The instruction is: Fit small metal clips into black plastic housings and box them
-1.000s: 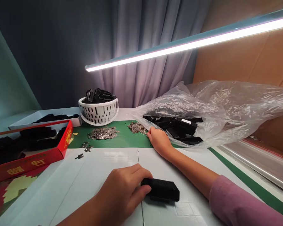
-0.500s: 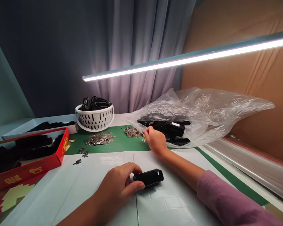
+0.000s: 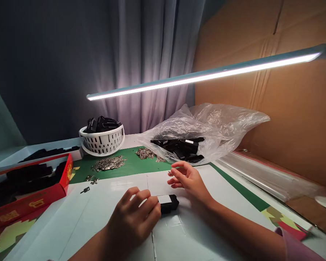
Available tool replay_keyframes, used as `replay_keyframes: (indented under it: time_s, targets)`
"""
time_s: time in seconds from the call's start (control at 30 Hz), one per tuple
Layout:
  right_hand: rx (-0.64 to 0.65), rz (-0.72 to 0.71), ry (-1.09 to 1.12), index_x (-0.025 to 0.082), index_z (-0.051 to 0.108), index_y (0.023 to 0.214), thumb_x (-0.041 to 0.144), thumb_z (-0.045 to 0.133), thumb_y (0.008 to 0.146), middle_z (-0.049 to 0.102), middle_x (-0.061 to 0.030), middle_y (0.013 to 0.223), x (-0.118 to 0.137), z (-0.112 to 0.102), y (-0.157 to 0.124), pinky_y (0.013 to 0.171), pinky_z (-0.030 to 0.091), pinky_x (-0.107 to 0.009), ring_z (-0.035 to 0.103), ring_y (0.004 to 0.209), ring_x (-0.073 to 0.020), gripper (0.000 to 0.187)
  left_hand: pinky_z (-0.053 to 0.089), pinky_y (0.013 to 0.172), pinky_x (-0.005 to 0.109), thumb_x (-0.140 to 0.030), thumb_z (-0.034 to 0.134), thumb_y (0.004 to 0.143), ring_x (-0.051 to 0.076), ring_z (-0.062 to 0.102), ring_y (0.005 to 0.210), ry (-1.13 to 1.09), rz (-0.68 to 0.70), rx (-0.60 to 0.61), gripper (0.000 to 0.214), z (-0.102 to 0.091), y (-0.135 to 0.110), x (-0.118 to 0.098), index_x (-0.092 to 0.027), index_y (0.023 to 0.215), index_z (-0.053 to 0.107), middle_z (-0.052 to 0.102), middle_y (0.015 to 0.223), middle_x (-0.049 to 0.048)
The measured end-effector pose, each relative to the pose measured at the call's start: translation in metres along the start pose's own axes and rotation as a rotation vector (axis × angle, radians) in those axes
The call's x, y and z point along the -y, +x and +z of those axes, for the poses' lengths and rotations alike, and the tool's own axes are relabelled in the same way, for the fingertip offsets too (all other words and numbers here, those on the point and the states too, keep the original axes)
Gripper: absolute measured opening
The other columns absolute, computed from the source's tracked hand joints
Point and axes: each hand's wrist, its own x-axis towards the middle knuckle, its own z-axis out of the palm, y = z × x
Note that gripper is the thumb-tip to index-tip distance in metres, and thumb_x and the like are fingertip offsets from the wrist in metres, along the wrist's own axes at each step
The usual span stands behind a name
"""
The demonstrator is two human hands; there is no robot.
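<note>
My left hand is closed on the near end of a black plastic casing, which lies on the white work surface. A white label shows on top of it; the fingers hide its left end. Just above and to the right, my right hand is raised, with a small shiny metal piece pinched at its fingertips. Its exact shape is too small to make out. Behind that hand, several black casings lie inside a clear plastic bag.
Two piles of small metal pieces, a larger pile and a browner pile, lie on a green strip. At left stand a white basket and a red box, both holding black parts. A lit tube lamp hangs across.
My right hand has come back from the metal pile towards the casing, bringing a small metal piece. The casing has been turned so its white label faces up. The view has shifted right.
</note>
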Motion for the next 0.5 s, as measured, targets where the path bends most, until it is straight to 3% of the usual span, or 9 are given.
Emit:
replay_keyframes:
  time_s: [0.27,0.43,0.5]
  targets:
    - [0.057,0.035,0.086,0.012,0.053,0.069,0.03,0.064,0.057,0.053,0.0023,0.065,0.0028,-0.0005,0.0015,0.051,0.042,-0.018,0.055,0.058,-0.0092,0.025,0.034,0.072,0.031,-0.007,0.04,0.08,0.014,0.05,0.074,0.028,0.105,0.044,0.023,0.0001,-0.0044,-0.0045,-0.014,0.072,0.06,0.065,0.071,0.0025]
    - [0.083,0.038,0.093,0.01,0.055,0.062,0.02,0.066,0.054,0.054,0.0029,0.057,0.0042,-0.0001,-0.0018,0.053,0.038,-0.016,0.049,0.054,-0.0056,0.018,0.035,0.069,0.032,-0.001,0.037,0.078,0.016,0.049,0.067,0.067,0.048,0.068,0.029,0.0014,-0.0002,-0.0014,-0.013,0.09,0.06,0.061,0.063,0.0025]
    - [0.085,0.049,0.113,0.01,0.055,0.061,0.02,0.068,0.053,0.055,0.0022,0.058,0.0045,-0.0004,-0.0015,0.054,0.037,-0.016,0.049,0.055,-0.0055,0.018,0.039,0.063,0.031,-0.007,0.044,0.076,0.018,0.05,0.065,0.009,-0.071,0.124,0.023,0.0025,-0.0008,0.0038,-0.014,0.092,0.06,0.059,0.062,0.0028]
